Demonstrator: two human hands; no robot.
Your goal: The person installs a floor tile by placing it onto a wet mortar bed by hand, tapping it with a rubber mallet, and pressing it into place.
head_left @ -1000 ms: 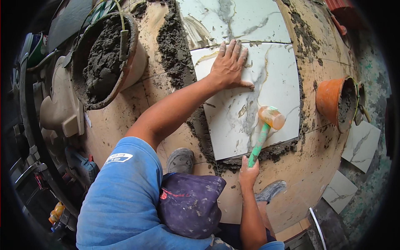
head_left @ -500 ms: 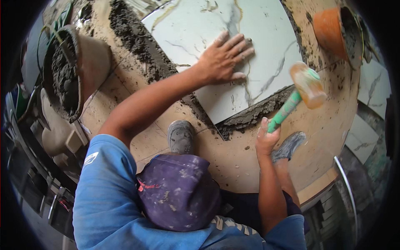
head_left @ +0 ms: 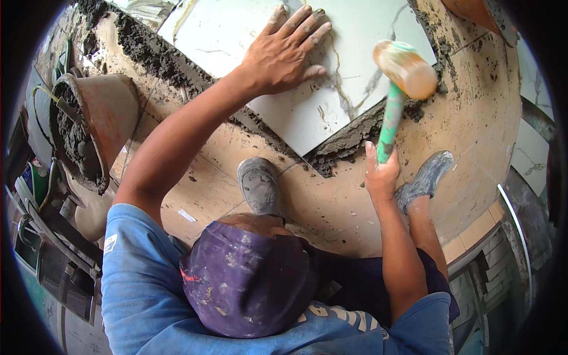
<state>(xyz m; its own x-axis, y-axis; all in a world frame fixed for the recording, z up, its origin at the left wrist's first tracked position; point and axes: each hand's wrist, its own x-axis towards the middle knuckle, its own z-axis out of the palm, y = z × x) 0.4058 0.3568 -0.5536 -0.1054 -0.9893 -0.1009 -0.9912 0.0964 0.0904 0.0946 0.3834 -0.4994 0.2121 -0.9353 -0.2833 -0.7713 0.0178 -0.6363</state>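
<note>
My left hand (head_left: 284,56) lies flat with its fingers spread on a large white marble-patterned tile (head_left: 349,89). In my right hand (head_left: 382,173) is a mallet (head_left: 390,121), gripped low on its green, mortar-smeared handle. Its pale, orange-tinted head, slightly blurred, hangs over the tile's right-hand corner; whether it touches the tile I cannot tell. Grey wet mortar (head_left: 349,145) sticks out from beneath the near edge of the tile, and more mortar (head_left: 154,56) runs in a lumpy strip along its left side.
A bucket (head_left: 115,112) of grey mortar stands tilted at the left. An orange bucket (head_left: 473,13) is partly cut off at the upper right. My shoes (head_left: 259,186) rest on the beige tiled floor (head_left: 319,219). Other marbled tiles (head_left: 529,154) lie at the far right.
The mallet has swung left and away from me, from beside the tile to over its corner. My left hand has shifted slightly left on the tile. The whole view has moved too.
</note>
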